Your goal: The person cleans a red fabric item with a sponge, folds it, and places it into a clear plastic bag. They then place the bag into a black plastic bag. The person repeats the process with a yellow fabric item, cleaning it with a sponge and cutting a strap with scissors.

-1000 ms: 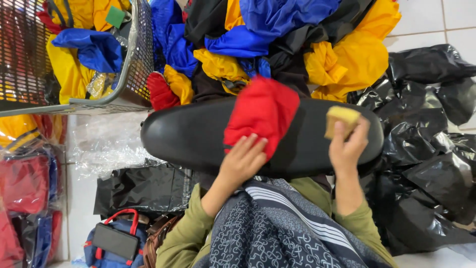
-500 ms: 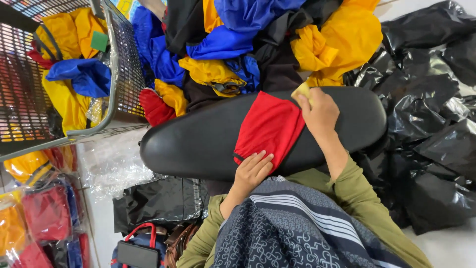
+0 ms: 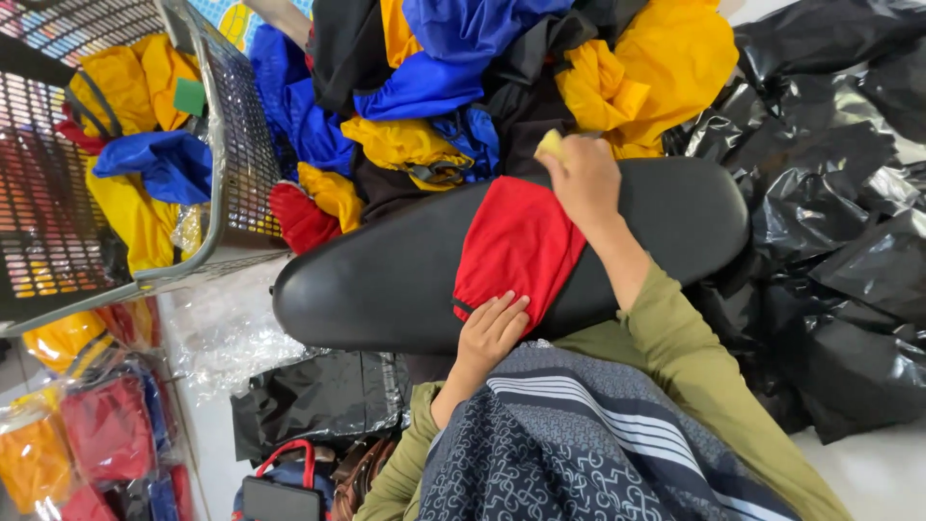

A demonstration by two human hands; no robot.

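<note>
A red cloth piece (image 3: 516, 246) lies flat across a black oval board (image 3: 386, 280) on my lap. My left hand (image 3: 492, 328) presses flat on the cloth's near edge, fingers together. My right hand (image 3: 579, 178) rests on the cloth's far edge and pinches a small yellow block (image 3: 550, 145) between its fingers.
A heap of yellow, blue and black garments (image 3: 463, 87) lies beyond the board. A grey wire basket (image 3: 231, 145) with more garments stands at the left. Black plastic bags (image 3: 839, 212) pile up at the right. Bagged red and yellow items (image 3: 87, 434) sit lower left.
My right hand moved with the yellow block from the board's right end leftward onto the red cloth's far edge. The left hand slid to the cloth's near edge.
</note>
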